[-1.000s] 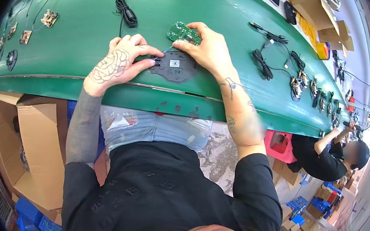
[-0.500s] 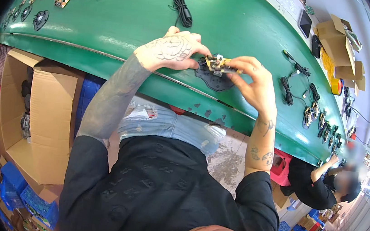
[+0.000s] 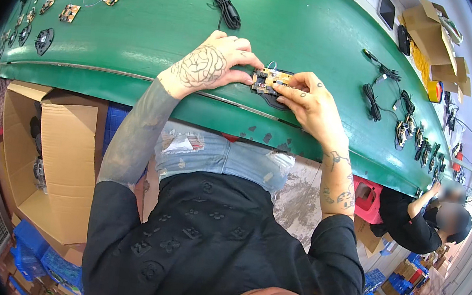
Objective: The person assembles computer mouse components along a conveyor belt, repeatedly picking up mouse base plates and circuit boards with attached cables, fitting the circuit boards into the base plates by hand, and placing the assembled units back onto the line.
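A yellowish-tan circuit board (image 3: 271, 80) lies over a black plastic base (image 3: 275, 101) on the green bench, and the base shows past the board's lower edge. My right hand (image 3: 317, 109) pinches the board's right side with thumb and fingers. At the left end, my left hand (image 3: 207, 67) has its thumb and index finger closed against the edge of the board and base. Which of the two it grips is hard to see. Behind the left hand lies a coiled black cable (image 3: 225, 7), its lead running down behind that hand.
Several boards (image 3: 69, 12) and black bases (image 3: 44, 41) lie far left on the green bench (image 3: 156, 33). Cable coils (image 3: 371, 102) and wired assemblies (image 3: 404, 132) line the right side. A cardboard box (image 3: 67, 169) stands below left; a co-worker (image 3: 413, 223) sits at right.
My right hand has lowered and turned the circuit board, which was tilted above the black base and now lies flat over it. My left hand remains at the left end.
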### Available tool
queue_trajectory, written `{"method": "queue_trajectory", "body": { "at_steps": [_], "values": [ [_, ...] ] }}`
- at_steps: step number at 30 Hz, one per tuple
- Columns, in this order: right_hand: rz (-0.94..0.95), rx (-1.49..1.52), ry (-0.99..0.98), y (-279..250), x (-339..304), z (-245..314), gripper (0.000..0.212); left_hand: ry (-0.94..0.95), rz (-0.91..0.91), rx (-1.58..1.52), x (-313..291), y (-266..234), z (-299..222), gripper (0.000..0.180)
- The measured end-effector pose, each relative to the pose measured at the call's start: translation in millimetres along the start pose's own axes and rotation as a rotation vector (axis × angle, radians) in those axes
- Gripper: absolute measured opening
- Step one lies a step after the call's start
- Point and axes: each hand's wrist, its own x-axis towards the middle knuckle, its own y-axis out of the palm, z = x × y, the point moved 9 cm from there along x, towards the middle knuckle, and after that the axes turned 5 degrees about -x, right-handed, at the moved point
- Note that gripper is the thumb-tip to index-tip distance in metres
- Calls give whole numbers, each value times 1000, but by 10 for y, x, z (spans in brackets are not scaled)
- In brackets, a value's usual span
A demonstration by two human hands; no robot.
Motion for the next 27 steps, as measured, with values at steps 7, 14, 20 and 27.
{"method": "queue_trajectory", "body": {
  "at_steps": [7, 14, 20, 27],
  "values": [
    [-13, -196, -100, -90, -48, 100, 35, 15, -81, 229, -115, 12, -198, 34],
    [-6, -202, -173, 8, -126, 20, 41, 15, -73, 296, -104, 60, -316, 45],
    [5, -247, -216, -13, -106, 29, 39, 47, -32, 278, -119, 102, -315, 45],
    [-5, -246, -172, 13, -124, 17, 38, 39, -18, 124, -75, 39, -314, 50]
  ]
}}
